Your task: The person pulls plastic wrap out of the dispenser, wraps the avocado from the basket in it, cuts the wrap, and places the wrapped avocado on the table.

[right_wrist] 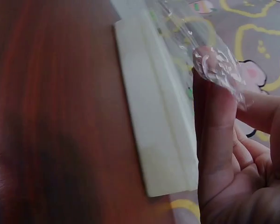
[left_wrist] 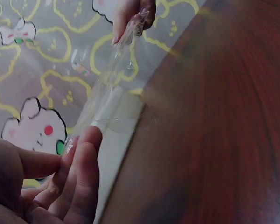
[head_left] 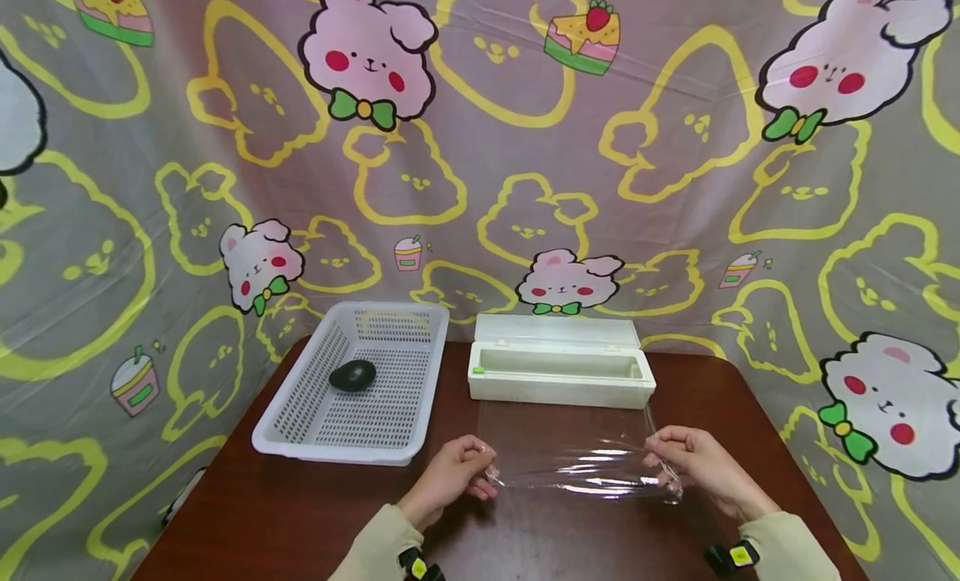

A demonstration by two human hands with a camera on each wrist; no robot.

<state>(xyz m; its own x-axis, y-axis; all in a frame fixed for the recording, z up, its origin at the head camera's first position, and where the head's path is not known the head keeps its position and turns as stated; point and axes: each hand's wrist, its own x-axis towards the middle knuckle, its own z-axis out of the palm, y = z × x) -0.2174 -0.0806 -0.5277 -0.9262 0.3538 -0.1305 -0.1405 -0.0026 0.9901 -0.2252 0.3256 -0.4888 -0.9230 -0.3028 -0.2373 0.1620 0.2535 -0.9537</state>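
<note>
A sheet of clear plastic wrap (head_left: 585, 468) stretches between my two hands, running back to the front of a white wrap dispenser box (head_left: 562, 389) whose lid (head_left: 555, 331) stands raised. My left hand (head_left: 456, 474) pinches the near left corner of the film between thumb and fingers. On the other side, my right hand (head_left: 693, 464) pinches the near right corner, where the film is bunched up. In the right wrist view the crumpled film (right_wrist: 217, 70) lies over the fingertips. The left wrist view shows the film (left_wrist: 107, 88) drawn taut toward the right hand (left_wrist: 133, 18).
To the left of the dispenser stands a white perforated plastic basket (head_left: 420, 414) with a dark green avocado-like fruit (head_left: 352, 376) in it. Everything rests on a dark reddish-brown table (head_left: 225, 514). A patterned cloth (head_left: 480, 147) hangs behind and at both sides.
</note>
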